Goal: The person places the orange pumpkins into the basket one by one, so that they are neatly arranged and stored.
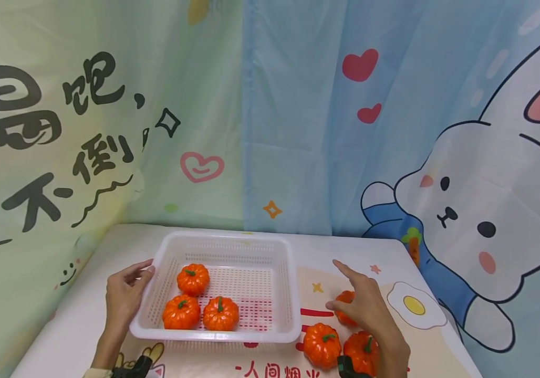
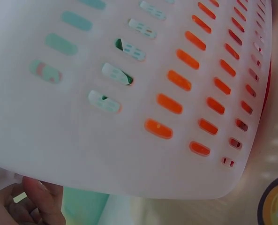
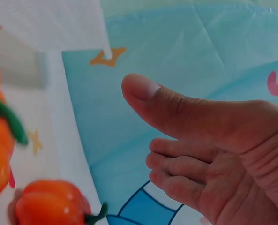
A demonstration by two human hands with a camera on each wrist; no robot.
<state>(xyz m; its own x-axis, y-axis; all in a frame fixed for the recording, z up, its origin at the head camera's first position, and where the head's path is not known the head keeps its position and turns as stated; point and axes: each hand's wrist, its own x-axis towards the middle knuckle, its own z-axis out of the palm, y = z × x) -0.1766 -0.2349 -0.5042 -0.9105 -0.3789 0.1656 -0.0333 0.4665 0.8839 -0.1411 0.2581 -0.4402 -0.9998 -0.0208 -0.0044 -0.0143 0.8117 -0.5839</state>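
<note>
A white plastic basket [image 1: 215, 336] with slotted walls holds three small orange pumpkins, one behind [image 1: 193, 279] and two in front, toward its left side. My left hand [image 1: 125, 294] grips the basket's left rim; in the left wrist view its thumb [image 2: 41, 194] lies at the rim's edge. Orange shows through the slots there. My right hand [image 1: 362, 302] is over the table right of the basket, thumb and fingers spread apart, holding nothing. Close by it are three more pumpkins: one [image 1: 344, 308] partly hidden behind the hand, one [image 1: 321, 346] nearer the basket, and one [image 1: 361, 353] beside the wrist.
The table [image 1: 345, 252] has a printed cover with a fried egg [image 1: 414, 305], stars and red lettering. A hanging cloth [image 1: 293, 131] with hearts and a large rabbit stands behind the table and along its sides.
</note>
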